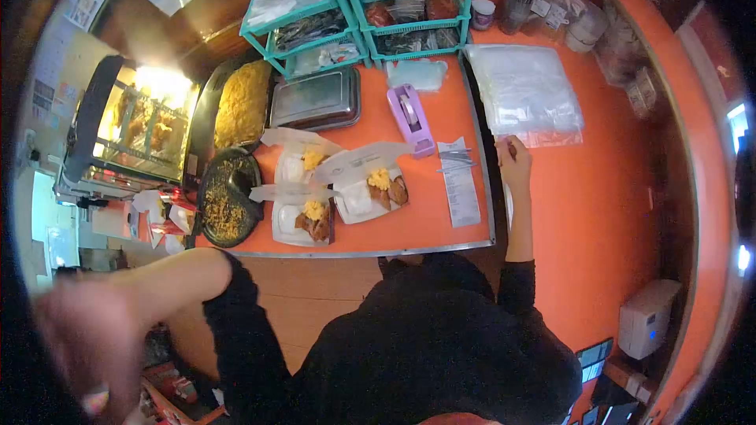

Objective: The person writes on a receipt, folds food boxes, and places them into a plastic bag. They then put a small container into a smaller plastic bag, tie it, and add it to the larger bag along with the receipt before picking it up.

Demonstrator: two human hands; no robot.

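My right hand (514, 159) is at the near edge of a stack of clear plastic bags (528, 90), its fingers pressed together at the corner; whether they grip a bag is too small to tell. Far out at the lower left, my left hand (90, 338) is smeared by motion, its fingers unclear. Three open white boxes stand on the orange counter: one at the front left (303, 220), one at the right (370, 193) and one behind (299, 161). Each holds yellow food, and the front two also show brown pieces. A receipt (461, 193) lies between the boxes and my right hand.
A purple tape dispenser (411, 120) stands behind the receipt. Further back are a lidded dark tray (316, 98) and teal racks (409, 21). At the left are a black bowl of shreds (228, 198), a tray of yellow food (242, 102) and a lit glass cabinet (146, 122).
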